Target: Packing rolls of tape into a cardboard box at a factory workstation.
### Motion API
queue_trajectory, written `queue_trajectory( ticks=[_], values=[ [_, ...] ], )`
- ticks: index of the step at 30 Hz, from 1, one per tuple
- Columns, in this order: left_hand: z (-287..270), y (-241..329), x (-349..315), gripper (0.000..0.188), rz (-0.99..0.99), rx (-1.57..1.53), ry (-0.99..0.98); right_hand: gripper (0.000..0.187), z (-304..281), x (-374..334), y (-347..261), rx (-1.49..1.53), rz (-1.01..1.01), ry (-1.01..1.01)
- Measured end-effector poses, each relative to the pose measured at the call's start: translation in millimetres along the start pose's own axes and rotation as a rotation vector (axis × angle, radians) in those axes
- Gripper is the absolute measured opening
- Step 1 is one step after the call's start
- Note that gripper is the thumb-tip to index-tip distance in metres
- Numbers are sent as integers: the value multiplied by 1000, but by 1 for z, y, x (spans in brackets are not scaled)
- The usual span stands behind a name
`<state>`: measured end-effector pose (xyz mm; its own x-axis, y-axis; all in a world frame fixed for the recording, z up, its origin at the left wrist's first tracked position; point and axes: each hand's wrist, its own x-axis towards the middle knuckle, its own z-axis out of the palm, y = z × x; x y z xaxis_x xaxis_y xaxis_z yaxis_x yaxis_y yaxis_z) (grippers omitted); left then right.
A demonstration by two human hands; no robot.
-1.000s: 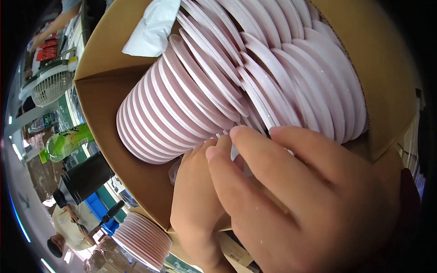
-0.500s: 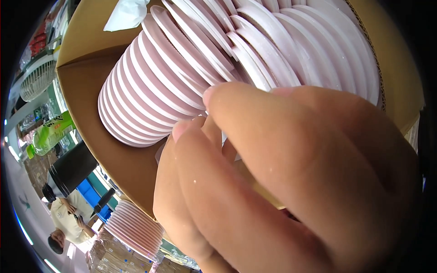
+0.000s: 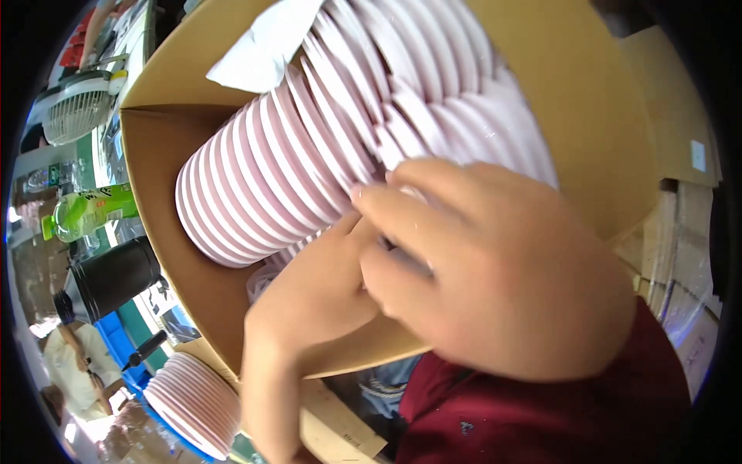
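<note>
An open cardboard box (image 3: pixel 166 232) holds long rows of pink plates (image 3: pixel 270 170) lying on edge, several deep. My right hand (image 3: pixel 495 271) is inside the box with its fingers curled over the rims of the nearest plates. My left hand (image 3: pixel 309 309) reaches in from below, its thumb against the plate rims, while its fingers are hidden under my right hand. A crumpled white paper sheet (image 3: pixel 263 46) lies on top of the plates at the far end. My dark red sleeve (image 3: pixel 541 417) fills the lower right.
A second stack of pink plates (image 3: pixel 193 402) stands outside the box at lower left. Left of the box are a green bottle (image 3: pixel 85 213), a black cylindrical container (image 3: pixel 116 278) and a white fan (image 3: pixel 77 108). Flat cardboard (image 3: pixel 680 224) lies at right.
My right hand has pulled back a little from the camera and settled on the plate rims. The view has shifted, so more of the box and plate rows shows.
</note>
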<state>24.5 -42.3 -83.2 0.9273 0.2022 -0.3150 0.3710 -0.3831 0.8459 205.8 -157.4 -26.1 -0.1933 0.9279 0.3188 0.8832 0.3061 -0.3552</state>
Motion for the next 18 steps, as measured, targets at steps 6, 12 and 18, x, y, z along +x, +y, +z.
queue_trajectory(
  ticks=[6, 12, 18],
  values=[
    [13, 30, 46, 55, -116, -187, -259, 22, -24, 6, 24, -94, 230, -134],
    [18, 11, 54, 37, -142, -369, -179, 20, -11, 15, 35, 32, 208, -11],
    [-28, 34, 30, 32, -199, -308, -147, 21, -20, 23, 35, 206, 398, 121]
  ],
)
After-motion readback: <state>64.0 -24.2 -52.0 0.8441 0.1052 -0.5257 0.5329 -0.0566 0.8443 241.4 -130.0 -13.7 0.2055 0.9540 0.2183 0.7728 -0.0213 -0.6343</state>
